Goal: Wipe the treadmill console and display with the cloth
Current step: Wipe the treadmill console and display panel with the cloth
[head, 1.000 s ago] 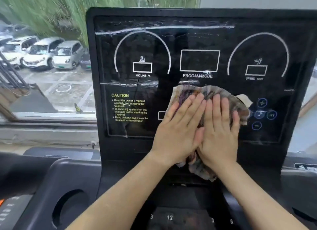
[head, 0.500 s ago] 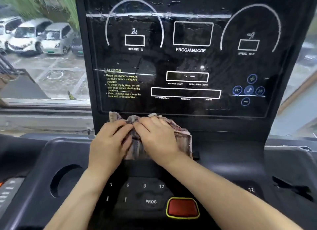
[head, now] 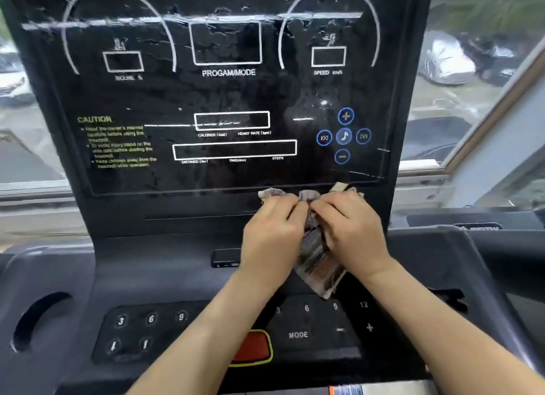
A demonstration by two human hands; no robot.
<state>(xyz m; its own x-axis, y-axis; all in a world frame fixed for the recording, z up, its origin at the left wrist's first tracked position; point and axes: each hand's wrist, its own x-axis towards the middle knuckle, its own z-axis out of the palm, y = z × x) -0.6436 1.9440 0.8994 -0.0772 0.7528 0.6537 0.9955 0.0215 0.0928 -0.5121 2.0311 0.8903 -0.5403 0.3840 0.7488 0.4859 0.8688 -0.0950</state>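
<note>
The treadmill's black glossy display (head: 230, 99) stands upright ahead, its protective film wrinkled and streaked. Below it lies the dark console (head: 165, 276) with number keys, a MODE key and a red stop button (head: 253, 347). A crumpled brownish patterned cloth (head: 317, 265) is bunched against the console just under the display's lower right edge. My left hand (head: 272, 235) and my right hand (head: 352, 232) sit side by side on the cloth, with their fingers curled into its folds and gripping it.
A round cup holder (head: 38, 321) opens in the console's left wing. A small dark slot (head: 225, 257) sits left of my hands. Behind the treadmill, windows look out on parked cars (head: 445, 58).
Both hands slid the cloth down off the display centre to its bottom edge, then moved it right along the lower frame. The flat palms became curled fingers gripping the bunched cloth.
</note>
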